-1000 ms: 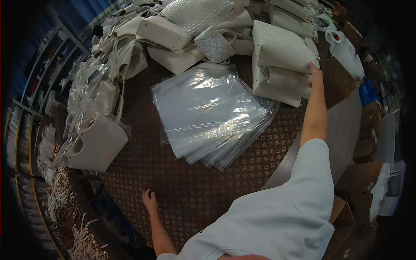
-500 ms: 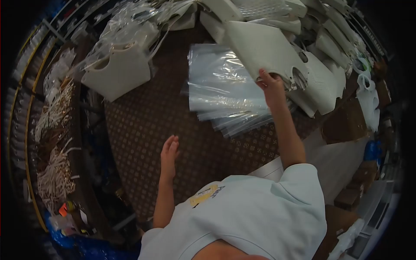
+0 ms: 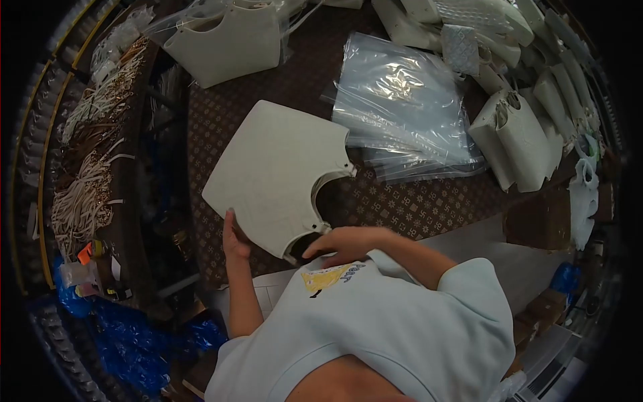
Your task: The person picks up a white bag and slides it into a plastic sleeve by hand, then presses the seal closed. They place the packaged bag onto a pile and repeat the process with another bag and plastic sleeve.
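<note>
A white handbag body (image 3: 271, 174) with cut-out handle openings lies tilted over the brown patterned table, close to my chest. My left hand (image 3: 236, 238) touches its lower left edge, with the fingers partly hidden behind it. At the handle opening nearest me, my right hand (image 3: 345, 244) is bent around the rim; its fingertips are partly out of sight. Behind the bag to the right, a fanned stack of clear plastic bags (image 3: 408, 100) lies on the table.
Another white bag (image 3: 231, 40) stands at the back left, partly in plastic. White bags (image 3: 512, 141) are piled at the right. Bundled straps (image 3: 87, 174) hang at the left, above blue plastic (image 3: 134, 342). A brown box (image 3: 536, 218) is at the right.
The white bag has come from the pile at the back right to the near left, in front of me. My right hand has drawn back with it, and my left hand now touches it.
</note>
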Demonstrator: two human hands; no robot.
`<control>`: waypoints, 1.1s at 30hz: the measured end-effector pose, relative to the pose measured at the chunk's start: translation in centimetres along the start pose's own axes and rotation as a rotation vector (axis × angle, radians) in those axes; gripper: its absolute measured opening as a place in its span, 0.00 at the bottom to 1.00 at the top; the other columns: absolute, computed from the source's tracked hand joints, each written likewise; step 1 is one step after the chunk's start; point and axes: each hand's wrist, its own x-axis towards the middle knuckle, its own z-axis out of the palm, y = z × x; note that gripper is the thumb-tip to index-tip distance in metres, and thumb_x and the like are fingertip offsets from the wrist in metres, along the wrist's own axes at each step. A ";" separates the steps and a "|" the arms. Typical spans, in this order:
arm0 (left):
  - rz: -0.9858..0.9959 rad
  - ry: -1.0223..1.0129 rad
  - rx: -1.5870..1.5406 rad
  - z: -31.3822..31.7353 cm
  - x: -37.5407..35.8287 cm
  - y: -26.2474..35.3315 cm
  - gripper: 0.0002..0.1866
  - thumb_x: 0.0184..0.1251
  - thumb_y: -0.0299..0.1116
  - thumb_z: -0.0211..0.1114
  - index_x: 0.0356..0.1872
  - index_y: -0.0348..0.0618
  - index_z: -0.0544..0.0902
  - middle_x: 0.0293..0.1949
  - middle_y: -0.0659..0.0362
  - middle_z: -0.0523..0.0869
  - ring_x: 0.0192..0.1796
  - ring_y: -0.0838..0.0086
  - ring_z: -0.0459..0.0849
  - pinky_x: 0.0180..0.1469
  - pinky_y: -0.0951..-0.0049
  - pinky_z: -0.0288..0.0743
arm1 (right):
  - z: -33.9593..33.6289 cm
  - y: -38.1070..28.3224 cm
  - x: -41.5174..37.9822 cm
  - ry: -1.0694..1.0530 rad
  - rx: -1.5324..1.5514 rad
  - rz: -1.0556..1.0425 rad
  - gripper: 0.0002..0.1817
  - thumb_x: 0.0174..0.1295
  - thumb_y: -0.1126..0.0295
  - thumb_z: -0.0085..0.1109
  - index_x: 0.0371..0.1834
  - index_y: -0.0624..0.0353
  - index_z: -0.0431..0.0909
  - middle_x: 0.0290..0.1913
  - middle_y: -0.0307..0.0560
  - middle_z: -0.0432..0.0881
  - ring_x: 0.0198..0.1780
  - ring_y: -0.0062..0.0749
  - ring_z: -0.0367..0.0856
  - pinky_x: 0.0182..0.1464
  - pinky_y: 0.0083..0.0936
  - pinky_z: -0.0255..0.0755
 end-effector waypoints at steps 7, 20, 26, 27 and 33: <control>0.185 0.466 0.269 0.1 3.2 4.3 0.33 0.59 0.54 0.60 0.63 0.51 0.65 0.61 0.58 0.67 0.63 0.64 0.63 0.61 0.60 0.60 | -13.7 10.3 5.3 0.929 -0.231 0.144 0.31 0.60 0.56 0.58 0.63 0.60 0.63 0.57 0.50 0.73 0.56 0.37 0.73 0.59 0.30 0.64; 0.160 0.053 1.006 10.7 9.5 3.0 0.25 0.52 0.53 0.68 0.44 0.45 0.78 0.43 0.59 0.78 0.45 0.73 0.73 0.49 0.72 0.67 | -15.0 17.0 -7.2 1.206 -0.365 0.466 0.22 0.56 0.53 0.57 0.45 0.59 0.79 0.48 0.53 0.78 0.47 0.41 0.78 0.48 0.34 0.72; 0.234 -0.010 1.059 12.6 9.3 2.9 0.27 0.52 0.53 0.67 0.46 0.43 0.76 0.45 0.56 0.77 0.48 0.71 0.73 0.52 0.70 0.67 | -20.7 20.3 -3.2 0.972 -0.831 0.652 0.16 0.54 0.57 0.58 0.40 0.54 0.80 0.45 0.48 0.79 0.46 0.42 0.78 0.45 0.39 0.72; 0.238 0.013 1.056 12.7 9.2 2.5 0.27 0.52 0.53 0.67 0.46 0.43 0.76 0.45 0.56 0.77 0.48 0.71 0.73 0.52 0.70 0.67 | -21.0 20.5 -2.6 0.958 -0.832 0.634 0.16 0.54 0.57 0.58 0.40 0.54 0.80 0.45 0.48 0.79 0.46 0.42 0.78 0.45 0.39 0.72; 0.211 0.173 1.114 12.6 8.5 0.2 0.39 0.58 0.53 0.62 0.65 0.43 0.60 0.63 0.47 0.65 0.64 0.57 0.65 0.63 0.63 0.62 | -22.1 19.3 -2.4 0.937 -0.886 0.597 0.12 0.55 0.59 0.54 0.39 0.50 0.80 0.43 0.45 0.79 0.45 0.45 0.78 0.44 0.38 0.72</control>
